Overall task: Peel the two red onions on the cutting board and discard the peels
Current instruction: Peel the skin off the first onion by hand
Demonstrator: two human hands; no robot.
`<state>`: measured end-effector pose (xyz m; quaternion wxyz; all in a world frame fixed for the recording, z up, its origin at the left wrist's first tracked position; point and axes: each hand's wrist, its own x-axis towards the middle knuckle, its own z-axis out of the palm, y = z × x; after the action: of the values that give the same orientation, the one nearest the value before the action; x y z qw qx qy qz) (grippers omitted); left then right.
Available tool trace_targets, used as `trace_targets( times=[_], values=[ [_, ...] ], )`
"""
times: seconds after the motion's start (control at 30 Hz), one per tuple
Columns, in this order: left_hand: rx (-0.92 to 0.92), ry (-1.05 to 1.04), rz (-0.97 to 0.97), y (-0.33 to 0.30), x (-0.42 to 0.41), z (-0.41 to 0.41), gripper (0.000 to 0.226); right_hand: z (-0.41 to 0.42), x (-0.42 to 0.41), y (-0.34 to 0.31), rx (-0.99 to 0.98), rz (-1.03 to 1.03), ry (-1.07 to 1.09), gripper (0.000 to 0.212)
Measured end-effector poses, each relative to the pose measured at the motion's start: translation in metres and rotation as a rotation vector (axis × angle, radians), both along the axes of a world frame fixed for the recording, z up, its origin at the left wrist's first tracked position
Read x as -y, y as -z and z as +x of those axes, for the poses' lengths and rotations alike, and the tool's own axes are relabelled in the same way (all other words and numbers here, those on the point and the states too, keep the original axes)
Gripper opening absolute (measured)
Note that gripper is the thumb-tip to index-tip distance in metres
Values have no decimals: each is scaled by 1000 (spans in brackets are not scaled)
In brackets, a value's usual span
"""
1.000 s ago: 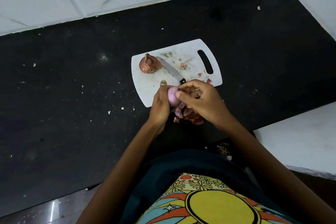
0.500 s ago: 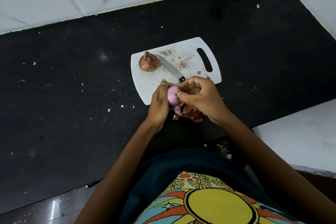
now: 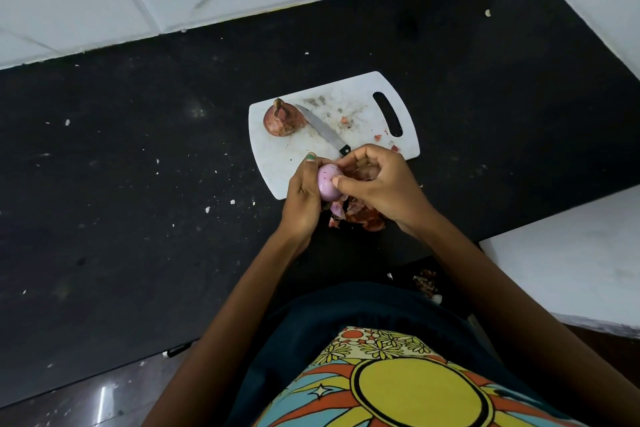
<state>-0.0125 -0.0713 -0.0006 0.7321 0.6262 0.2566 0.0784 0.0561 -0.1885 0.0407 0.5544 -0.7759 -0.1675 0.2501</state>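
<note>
Both hands [image 3: 349,191] grip one peeled onion [image 3: 327,184].

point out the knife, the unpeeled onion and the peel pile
knife [image 3: 322,126], head view, middle of the blade
unpeeled onion [image 3: 283,121], head view, centre of its brown skin
peel pile [image 3: 363,216], head view, reddish scraps below the right hand
</note>
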Motion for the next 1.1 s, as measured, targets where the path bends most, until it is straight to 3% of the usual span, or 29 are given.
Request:
trace_targets(
  times=[0.2, 0.37, 0.57, 0.97, 1.1],
  values=[
    [-6, 1, -10, -2, 0, -1, 62, 3, 2, -1, 19, 19, -3, 18],
    [17, 18, -6, -4, -1, -2, 68, 1, 3, 0, 16, 36, -43, 27],
    [11, 4, 15, -5, 1, -2, 65, 3, 1, 3, 72, 26, -5, 18],
    [-40, -11, -119, -11, -1, 1, 52, -1, 2, 4, 132, 75, 0, 20],
    [-62, -31, -144, -14, -2, 3, 56, -6, -1, 7, 378, 78, -48, 20]
  ],
)
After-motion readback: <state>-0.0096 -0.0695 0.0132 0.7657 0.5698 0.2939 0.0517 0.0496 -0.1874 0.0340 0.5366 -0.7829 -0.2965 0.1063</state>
